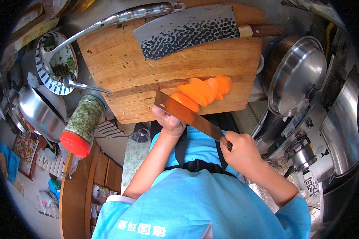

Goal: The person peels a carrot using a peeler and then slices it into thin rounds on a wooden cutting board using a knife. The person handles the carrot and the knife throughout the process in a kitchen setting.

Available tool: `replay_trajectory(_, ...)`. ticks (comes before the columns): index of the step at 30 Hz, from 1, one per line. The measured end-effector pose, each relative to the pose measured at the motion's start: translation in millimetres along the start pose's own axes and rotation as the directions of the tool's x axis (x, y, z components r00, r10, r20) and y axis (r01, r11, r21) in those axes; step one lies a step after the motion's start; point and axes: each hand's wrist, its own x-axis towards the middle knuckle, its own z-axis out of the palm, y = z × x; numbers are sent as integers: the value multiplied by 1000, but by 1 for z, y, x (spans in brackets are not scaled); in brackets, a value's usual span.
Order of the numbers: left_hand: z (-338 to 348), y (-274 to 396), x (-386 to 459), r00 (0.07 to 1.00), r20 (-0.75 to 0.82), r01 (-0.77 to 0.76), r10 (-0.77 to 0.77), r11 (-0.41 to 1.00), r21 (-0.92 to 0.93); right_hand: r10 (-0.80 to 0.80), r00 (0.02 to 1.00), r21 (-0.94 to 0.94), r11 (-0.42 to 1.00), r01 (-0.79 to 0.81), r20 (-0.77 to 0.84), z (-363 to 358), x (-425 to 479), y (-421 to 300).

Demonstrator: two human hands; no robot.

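My right hand [240,148] is closed around the handle of a kitchen knife [191,116] with a broad rectangular blade, which slants up to the left in front of my body. Beneath the blade's far end is my left hand [170,122], its fingers curled and partly hidden; whether it holds anything cannot be made out. Orange slices [202,91], apparently carrot, overlap on the wooden cutting board [122,68] just beyond the blade. A large cleaver [191,33] with a dimpled dark blade and wooden handle lies across the board's far side.
Left of the board are a metal ladle [113,19], a patterned plate [45,74] with chopped greens and a spoon, a red-lidded jar [83,125] and a steel bowl [39,110]. A pan with a steel lid [299,77] stands at the right, near a stove burner [300,154].
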Motion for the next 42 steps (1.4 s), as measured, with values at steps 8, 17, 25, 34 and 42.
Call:
replay_trajectory(8, -4, -5, 1, 999, 49, -8, 10, 999, -46, -22, 999, 43, 999, 21, 29, 2, 15, -5)
replay_trajectory(17, 5, 9, 14, 955, -90, -283, 282, 959, -5, -47, 999, -22, 999, 46, -23, 8, 35, -17)
replay_trajectory(25, 0, -11, 6, 859, -27, -480, 511, 825, 299, -196, 965, -21, 980, 196, -176, 31, 64, -11)
replay_trajectory(34, 3, -58, -35, 980, 21, 196, -200, 928, -318, -132, 985, 9, 991, 134, -115, 11, 7, -10)
replay_trajectory(42, 4, -29, -19, 962, 15, 255, -273, 874, -413, -46, 998, 35, 998, 47, -35, 7, 1, -3)
